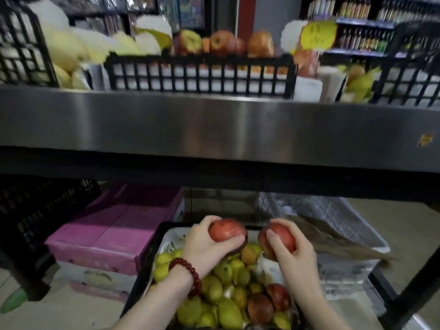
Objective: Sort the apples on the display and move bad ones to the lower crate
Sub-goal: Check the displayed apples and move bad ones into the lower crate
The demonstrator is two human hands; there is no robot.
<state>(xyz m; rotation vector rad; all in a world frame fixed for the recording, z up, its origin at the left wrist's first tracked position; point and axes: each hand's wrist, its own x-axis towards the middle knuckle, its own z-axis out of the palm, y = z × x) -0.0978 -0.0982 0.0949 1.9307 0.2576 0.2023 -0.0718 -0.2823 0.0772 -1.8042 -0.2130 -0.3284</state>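
Both of my hands were over the lower crate (152, 253), each wrapped around a red apple. My left hand (204, 246), with a red bead bracelet (190, 273) on its wrist, gripped one apple (226, 229) from below and behind, the thumb lying along its near side. My right hand (292, 253) clasped the other apple (277, 236), with fingers spread over its near face. The two apples sat close together at about 12 o'clock from my wrists, apart from each other, above the far end of the crate.

That black crate was at 6 o'clock in my view, lined with something pale and heaped with yellow-green lemon-like fruit (225, 313). Two dark red apples (259, 307) lay among them toward 5 o'clock, touching the yellow fruit.

At 9 o'clock from the crate stood a stack of pink cardboard boxes (114, 234), and at 3 o'clock a white slatted crate (333, 217) with brown paper (333, 241) draped over its edge.

Across the middle ran the brushed steel front of the display shelf (214, 125). Up on it at 12 o'clock a black lattice crate (200, 75) held red-and-yellow apples (221, 42), blurred. At 10 o'clock pale yellow fruit (66, 51) filled another black crate, and at 1 o'clock a yellow price tag (317, 35) stood up, its writing unreadable.
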